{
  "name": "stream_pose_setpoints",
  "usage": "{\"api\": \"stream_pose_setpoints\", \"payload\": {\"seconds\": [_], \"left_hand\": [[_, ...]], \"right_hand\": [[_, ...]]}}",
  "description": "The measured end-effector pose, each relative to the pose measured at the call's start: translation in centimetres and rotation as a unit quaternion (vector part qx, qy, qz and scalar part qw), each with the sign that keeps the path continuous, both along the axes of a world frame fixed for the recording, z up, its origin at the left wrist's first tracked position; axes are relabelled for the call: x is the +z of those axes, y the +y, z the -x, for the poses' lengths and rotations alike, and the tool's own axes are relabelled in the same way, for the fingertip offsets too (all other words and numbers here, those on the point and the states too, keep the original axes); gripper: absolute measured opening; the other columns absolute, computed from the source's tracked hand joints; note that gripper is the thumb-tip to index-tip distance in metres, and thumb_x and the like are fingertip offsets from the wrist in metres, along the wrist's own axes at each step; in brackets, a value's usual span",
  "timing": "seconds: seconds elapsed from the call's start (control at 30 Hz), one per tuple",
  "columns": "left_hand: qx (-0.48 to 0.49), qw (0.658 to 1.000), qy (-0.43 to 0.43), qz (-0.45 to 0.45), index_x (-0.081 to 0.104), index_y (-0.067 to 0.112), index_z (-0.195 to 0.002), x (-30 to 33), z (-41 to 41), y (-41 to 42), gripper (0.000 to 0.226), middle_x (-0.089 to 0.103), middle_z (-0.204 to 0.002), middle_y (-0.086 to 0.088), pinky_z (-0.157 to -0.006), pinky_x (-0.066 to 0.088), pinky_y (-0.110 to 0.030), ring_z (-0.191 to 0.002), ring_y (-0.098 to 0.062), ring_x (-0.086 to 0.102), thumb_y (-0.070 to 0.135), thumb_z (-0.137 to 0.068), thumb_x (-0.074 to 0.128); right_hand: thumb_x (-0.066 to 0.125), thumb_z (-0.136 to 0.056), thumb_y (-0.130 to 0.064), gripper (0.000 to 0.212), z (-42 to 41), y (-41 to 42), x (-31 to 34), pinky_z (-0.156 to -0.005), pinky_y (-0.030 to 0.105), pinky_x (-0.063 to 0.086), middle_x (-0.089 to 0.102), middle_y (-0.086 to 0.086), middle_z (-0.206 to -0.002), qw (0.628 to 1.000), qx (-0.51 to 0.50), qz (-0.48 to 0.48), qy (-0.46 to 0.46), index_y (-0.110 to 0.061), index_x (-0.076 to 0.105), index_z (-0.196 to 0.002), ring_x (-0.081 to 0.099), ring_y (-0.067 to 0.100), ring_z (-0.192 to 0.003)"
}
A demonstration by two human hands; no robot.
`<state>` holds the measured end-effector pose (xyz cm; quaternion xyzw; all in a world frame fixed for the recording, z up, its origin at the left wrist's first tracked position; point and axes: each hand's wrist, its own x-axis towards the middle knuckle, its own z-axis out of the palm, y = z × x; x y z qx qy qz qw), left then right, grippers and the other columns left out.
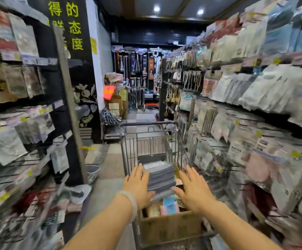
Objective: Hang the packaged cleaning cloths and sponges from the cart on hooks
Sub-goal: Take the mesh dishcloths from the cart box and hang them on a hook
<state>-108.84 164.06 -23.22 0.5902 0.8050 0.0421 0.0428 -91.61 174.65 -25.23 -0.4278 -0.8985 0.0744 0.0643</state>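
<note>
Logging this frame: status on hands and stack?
Left hand and right hand open, flanking the stack of packs in the cart. Nothing hung yet. No obstruction seen.

Our cart (147,141) straight ahead in the aisle, stack of packs (160,177) in it, box (170,226) nearest us, our left hand (137,184) and right hand (193,190) flanking the stack, shelves (254,112) right, racks (16,98) left.

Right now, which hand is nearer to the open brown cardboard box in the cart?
Left. The left hand lies against the grey stack of packs, its heel just above the brown cardboard box; the right hand hovers slightly higher, beside the stack.
</note>
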Motion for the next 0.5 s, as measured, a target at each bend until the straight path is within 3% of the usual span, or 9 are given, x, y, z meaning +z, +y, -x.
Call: {"api": "stream_pose_setpoints", "payload": {"seconds": [0.5], "left_hand": [[0.059, 0.989, -0.113, 0.069, 0.002, 0.018, -0.151, -9.2, 9.0, 22.1, 0.079, -0.011, -0.16, -0.007, -0.12, 0.014, -0.04, -0.148, -0.024, 0.0, 0.046, -0.092, 0.046]], "right_hand": [[0.024, -0.093, -0.06, 0.071, 8.7, 23.9, -7.5, -0.119, 0.042, 0.002, -0.005, 0.009, -0.159, 0.994, 0.021, 0.102, -0.036, -0.02, 0.009, -0.15, -0.007, 0.026, -0.146]]}}
